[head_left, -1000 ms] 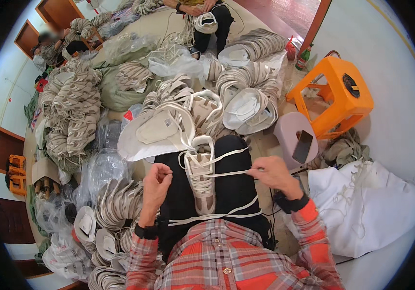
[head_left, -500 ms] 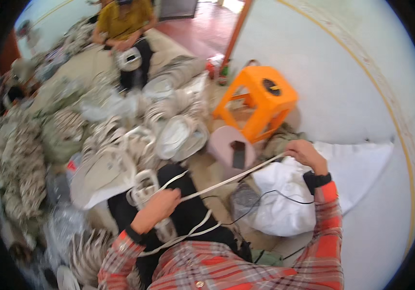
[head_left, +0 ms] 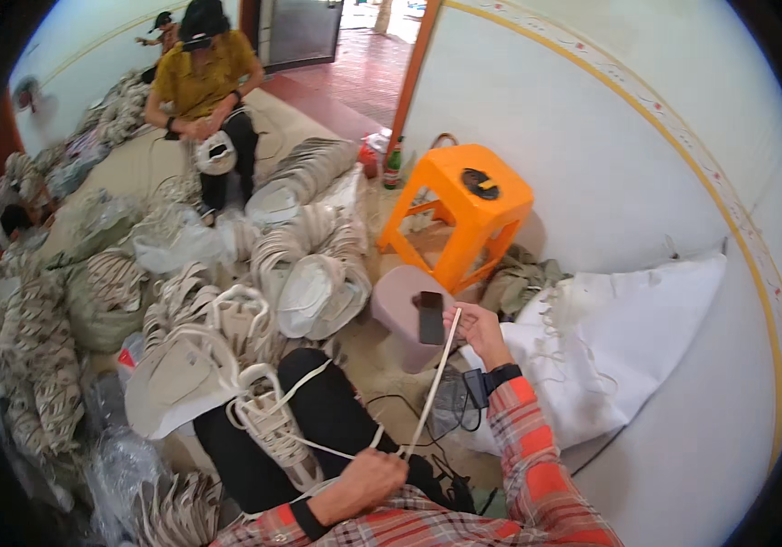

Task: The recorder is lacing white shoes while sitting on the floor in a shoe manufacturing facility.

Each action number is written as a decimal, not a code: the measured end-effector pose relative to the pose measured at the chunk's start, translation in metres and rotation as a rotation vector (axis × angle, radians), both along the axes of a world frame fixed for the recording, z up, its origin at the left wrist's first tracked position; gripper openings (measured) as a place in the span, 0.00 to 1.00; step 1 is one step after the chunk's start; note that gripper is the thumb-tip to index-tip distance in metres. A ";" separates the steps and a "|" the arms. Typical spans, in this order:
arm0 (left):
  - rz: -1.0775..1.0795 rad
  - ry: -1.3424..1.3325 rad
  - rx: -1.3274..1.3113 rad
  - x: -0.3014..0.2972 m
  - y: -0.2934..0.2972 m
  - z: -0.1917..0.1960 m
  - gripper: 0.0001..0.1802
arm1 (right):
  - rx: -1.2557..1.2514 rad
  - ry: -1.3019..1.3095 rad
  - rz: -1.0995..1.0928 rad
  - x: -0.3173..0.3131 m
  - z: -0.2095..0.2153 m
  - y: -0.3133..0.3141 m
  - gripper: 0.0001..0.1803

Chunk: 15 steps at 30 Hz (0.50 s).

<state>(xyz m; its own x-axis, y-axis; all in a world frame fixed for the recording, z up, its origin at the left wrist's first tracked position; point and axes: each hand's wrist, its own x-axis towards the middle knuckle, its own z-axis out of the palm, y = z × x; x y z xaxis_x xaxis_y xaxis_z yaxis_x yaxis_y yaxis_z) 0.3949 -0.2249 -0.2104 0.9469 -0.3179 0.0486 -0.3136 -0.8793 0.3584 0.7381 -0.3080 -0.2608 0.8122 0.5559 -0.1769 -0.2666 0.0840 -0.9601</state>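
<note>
An off-white shoe upper (head_left: 268, 421) lies across my lap with its lacing holes facing up, and a cream shoelace (head_left: 429, 401) trails from it. My left hand (head_left: 371, 479) is closed on the lace close to my body. My right hand (head_left: 477, 332), raised further out beside a black phone, pinches the lace near its end and pulls that stretch taut and slanted. A loose lace end (head_left: 307, 378) lies over my dark trouser leg. Left of my knee sits a stack of similar uppers (head_left: 181, 369).
Nested rows of uppers (head_left: 318, 292) and clear plastic bags (head_left: 127, 447) cover the floor to the left. A pinkish stool (head_left: 400, 305) bears the phone (head_left: 430, 319). Behind it stand an orange stool (head_left: 478, 173) and white sacking (head_left: 610, 346). A co-worker (head_left: 204, 82) sits at the far left.
My left hand has moved right and nearer my body. My right hand has come left, beside the phone, and the taut lace between them is now shorter and steeper. The view has shifted.
</note>
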 end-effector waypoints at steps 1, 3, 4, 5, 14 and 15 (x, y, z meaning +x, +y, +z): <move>-0.058 0.084 -0.048 -0.005 -0.001 -0.003 0.07 | 0.103 0.319 -0.068 -0.029 0.007 0.030 0.14; -0.112 0.094 -0.174 -0.008 -0.003 -0.006 0.09 | -0.006 0.122 0.062 -0.070 0.008 0.059 0.12; -0.025 0.153 -0.297 -0.017 0.002 -0.003 0.09 | -0.006 0.058 0.192 -0.100 0.017 0.073 0.12; 0.053 0.203 -0.425 -0.024 0.009 -0.002 0.10 | -0.005 -0.012 0.309 -0.130 0.026 0.084 0.12; 1.292 0.015 -0.794 -0.081 0.086 -0.019 0.16 | -0.392 -1.394 0.666 -0.266 0.023 0.106 0.10; 1.274 0.068 -0.712 -0.081 0.086 -0.019 0.15 | -0.419 -1.429 0.665 -0.268 0.022 0.107 0.11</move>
<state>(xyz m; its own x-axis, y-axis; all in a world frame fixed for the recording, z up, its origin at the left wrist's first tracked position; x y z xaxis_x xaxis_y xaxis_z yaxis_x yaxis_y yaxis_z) 0.3137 -0.1384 -0.2298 0.5693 0.7918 -0.2211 0.5603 -0.1769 0.8092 0.4697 -0.2013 -0.2389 0.0891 0.9649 0.2469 0.9294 0.0086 -0.3689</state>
